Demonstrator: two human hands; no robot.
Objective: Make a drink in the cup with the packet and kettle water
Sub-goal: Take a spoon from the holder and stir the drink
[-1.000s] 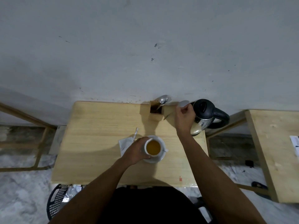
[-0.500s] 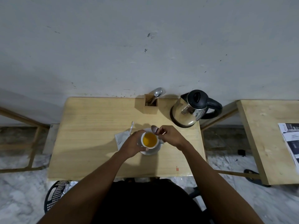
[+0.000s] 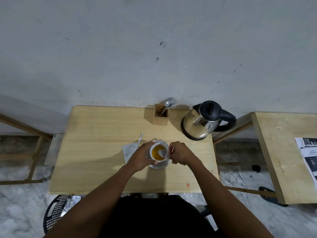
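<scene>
A white cup [image 3: 157, 158] of amber drink stands on a white saucer [image 3: 158, 165] in the middle of the wooden table [image 3: 96, 134]. My left hand [image 3: 141, 157] wraps around the cup's left side. My right hand [image 3: 181, 152] is just right of the cup and grips a metal spoon [image 3: 163, 153], whose bowl dips into the drink. The torn white packet [image 3: 129, 150] lies flat left of the cup, partly under my left hand. The steel kettle [image 3: 202, 121] with a black lid and handle sits at the table's back right.
A wooden cutlery holder [image 3: 160, 116] with a spoon and a fork stands against the wall at the table's back edge. A second wooden table [image 3: 281, 152] with printed papers is on the right. A black perforated basket [image 3: 54, 212] sits on the floor at lower left.
My right hand came back from the cutlery holder with a spoon, carried it to the cup and lowered its bowl into the drink. My left hand stayed on the cup.
</scene>
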